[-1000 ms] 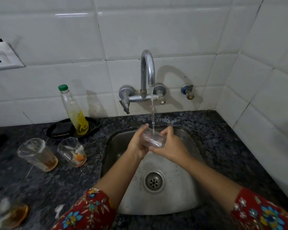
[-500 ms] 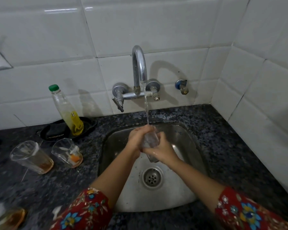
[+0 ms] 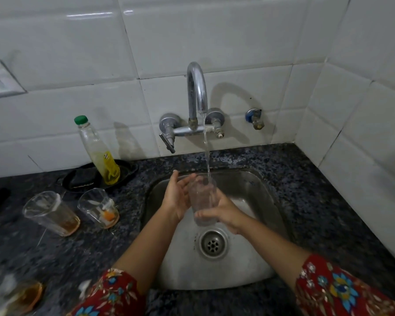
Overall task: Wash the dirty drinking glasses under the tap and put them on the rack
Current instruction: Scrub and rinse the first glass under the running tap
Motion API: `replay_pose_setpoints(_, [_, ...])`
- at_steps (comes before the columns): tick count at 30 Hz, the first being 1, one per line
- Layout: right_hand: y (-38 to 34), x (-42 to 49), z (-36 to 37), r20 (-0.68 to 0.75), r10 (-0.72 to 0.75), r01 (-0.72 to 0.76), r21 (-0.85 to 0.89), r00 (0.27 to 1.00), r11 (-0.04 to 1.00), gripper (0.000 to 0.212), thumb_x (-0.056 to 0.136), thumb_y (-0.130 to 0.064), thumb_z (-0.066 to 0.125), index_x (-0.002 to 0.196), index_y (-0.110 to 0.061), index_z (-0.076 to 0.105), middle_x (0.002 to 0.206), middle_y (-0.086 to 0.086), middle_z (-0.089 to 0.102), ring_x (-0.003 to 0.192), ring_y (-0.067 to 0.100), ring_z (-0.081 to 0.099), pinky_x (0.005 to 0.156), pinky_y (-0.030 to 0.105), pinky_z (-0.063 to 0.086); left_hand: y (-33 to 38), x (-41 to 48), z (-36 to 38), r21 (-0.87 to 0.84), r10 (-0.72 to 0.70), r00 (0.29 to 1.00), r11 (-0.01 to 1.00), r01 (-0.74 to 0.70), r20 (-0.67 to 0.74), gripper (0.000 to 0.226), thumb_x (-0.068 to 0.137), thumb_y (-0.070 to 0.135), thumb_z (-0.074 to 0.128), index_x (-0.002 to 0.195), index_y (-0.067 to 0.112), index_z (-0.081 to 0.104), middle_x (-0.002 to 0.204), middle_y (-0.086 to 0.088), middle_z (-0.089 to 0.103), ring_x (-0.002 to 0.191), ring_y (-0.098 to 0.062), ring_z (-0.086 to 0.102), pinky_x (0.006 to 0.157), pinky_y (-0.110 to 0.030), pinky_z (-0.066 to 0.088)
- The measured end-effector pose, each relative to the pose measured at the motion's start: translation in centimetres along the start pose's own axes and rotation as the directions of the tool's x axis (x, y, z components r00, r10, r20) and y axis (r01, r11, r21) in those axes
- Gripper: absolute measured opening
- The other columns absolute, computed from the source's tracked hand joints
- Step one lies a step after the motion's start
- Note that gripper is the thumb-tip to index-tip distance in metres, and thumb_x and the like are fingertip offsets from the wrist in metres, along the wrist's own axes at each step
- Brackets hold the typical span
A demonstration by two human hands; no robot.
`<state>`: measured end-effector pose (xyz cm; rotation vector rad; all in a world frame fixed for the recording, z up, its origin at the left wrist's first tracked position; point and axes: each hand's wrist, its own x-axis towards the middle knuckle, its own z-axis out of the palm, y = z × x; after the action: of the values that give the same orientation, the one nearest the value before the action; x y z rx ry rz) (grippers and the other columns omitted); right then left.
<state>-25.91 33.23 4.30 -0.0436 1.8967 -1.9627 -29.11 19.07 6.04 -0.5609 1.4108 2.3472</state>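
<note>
A clear drinking glass (image 3: 203,197) stands upright over the steel sink (image 3: 255,188), and water from the chrome tap (image 3: 196,87) runs into it. My right hand (image 3: 224,213) grips the glass low down around its base. My left hand (image 3: 176,197) has its fingers spread, with the palm flat against the glass's left side. Two dirty glasses stand on the dark counter to the left: one with brown dregs (image 3: 50,213), one with orange residue (image 3: 98,207). A third dirty glass (image 3: 14,295) shows blurred at the bottom left corner. No rack is in view.
A soap bottle (image 3: 98,153) with a green cap stands in a black dish (image 3: 128,169) behind the glasses. White tiled walls close the back and right. A wall socket (image 3: 0,80) sits at far left, a small valve (image 3: 254,118) right of the tap.
The glass has been turned from lying sideways between both hands to upright under the stream. My left hand has loosened to an open palm on its side.
</note>
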Motion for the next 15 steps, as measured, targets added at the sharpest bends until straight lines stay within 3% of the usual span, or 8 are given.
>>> replay_pose_setpoints(2, [0.8, -0.4, -0.4, -0.018, 0.007, -0.006, 0.026, 1.0, 1.0, 0.048, 0.071, 0.006, 0.074, 0.101, -0.028, 0.057, 0.102, -0.002, 0.064, 0.095, 0.015, 0.063, 0.082, 0.034, 0.053, -0.1, 0.0, -0.3, 0.084, 0.024, 1.0, 0.996, -0.024, -0.002, 0.063, 0.099, 0.057, 0.023, 0.121, 0.013, 0.062, 0.116, -0.003, 0.068, 0.12, -0.023, 0.056, 0.106, -0.042, 0.036])
replay_pose_setpoints(4, [0.9, 0.0, -1.0, -0.128, 0.04, -0.026, 0.107, 0.991, 0.994, 0.045, 0.072, 0.005, 0.074, 0.099, -0.027, 0.057, 0.107, 0.003, 0.063, 0.099, 0.02, 0.061, 0.081, 0.036, 0.052, -0.2, 0.0, -0.3, 0.149, 0.032, 0.999, 0.988, -0.032, 0.0, 0.059, 0.099, 0.057, 0.025, 0.117, 0.018, 0.064, 0.116, 0.001, 0.068, 0.122, -0.02, 0.054, 0.111, -0.042, 0.029])
replay_pose_setpoints(6, [0.7, 0.4, -1.0, -0.103, 0.059, -0.049, 0.096, 0.993, 0.994, 0.045, 0.072, 0.002, 0.075, 0.102, -0.027, 0.057, 0.114, 0.006, 0.063, 0.101, 0.022, 0.061, 0.079, 0.035, 0.053, -0.2, -0.3, 0.1, 0.166, 0.034, 0.999, 0.985, -0.038, 0.032, 0.057, 0.099, 0.056, 0.028, 0.119, 0.016, 0.064, 0.115, 0.0, 0.069, 0.117, -0.022, 0.058, 0.105, -0.04, 0.036])
replay_pose_setpoints(9, [1.0, 0.4, -0.7, -0.046, 0.092, -0.094, -0.053, 0.995, 0.994, 0.055, 0.068, -0.013, 0.082, 0.111, -0.024, 0.05, 0.119, 0.006, 0.061, 0.106, 0.022, 0.061, 0.082, 0.038, 0.053, -0.1, -0.9, 0.5, 0.211, 0.069, 0.992, 0.973, -0.091, 0.107, 0.06, 0.095, 0.06, 0.036, 0.127, 0.015, 0.058, 0.119, -0.005, 0.068, 0.109, -0.023, 0.063, 0.09, -0.04, 0.048])
replay_pose_setpoints(11, [0.7, -0.1, -1.1, -0.095, 0.103, -0.117, -0.164, 0.99, 0.979, 0.057, 0.069, -0.018, 0.081, 0.11, -0.019, 0.041, 0.115, 0.004, 0.057, 0.099, 0.015, 0.058, 0.074, 0.03, 0.051, -0.5, -1.5, 0.7, 0.328, 0.1, 0.988, 0.935, -0.134, 0.118, 0.06, 0.085, 0.063, 0.05, 0.127, 0.021, 0.056, 0.117, -0.004, 0.067, 0.105, -0.02, 0.064, 0.085, -0.037, 0.048])
replay_pose_setpoints(13, [0.2, -0.3, -1.8, -0.112, 0.079, -0.11, -0.315, 0.991, 0.943, 0.057, 0.068, -0.021, 0.082, 0.109, -0.017, 0.043, 0.112, 0.003, 0.057, 0.096, 0.013, 0.056, 0.072, 0.027, 0.047, -1.4, -1.4, 0.4, 0.453, 0.126, 0.988, 0.878, -0.154, 0.092, 0.061, 0.077, 0.06, 0.061, 0.121, 0.018, 0.061, 0.108, -0.005, 0.069, 0.096, -0.018, 0.066, 0.078, -0.032, 0.05])
replay_pose_setpoints(15, [-0.7, -0.2, -2.5, -0.139, 0.049, -0.105, -0.429, 0.989, 0.897, 0.059, 0.059, -0.028, 0.086, 0.107, -0.019, 0.052, 0.109, -0.001, 0.062, 0.097, 0.017, 0.06, 0.074, 0.032, 0.052, -2.3, -1.1, -0.2, 0.456, 0.107, 0.993, 0.882, -0.12, 0.055, 0.05, 0.087, 0.055, 0.055, 0.112, 0.014, 0.066, 0.099, -0.009, 0.071, 0.088, -0.019, 0.068, 0.075, -0.033, 0.053])
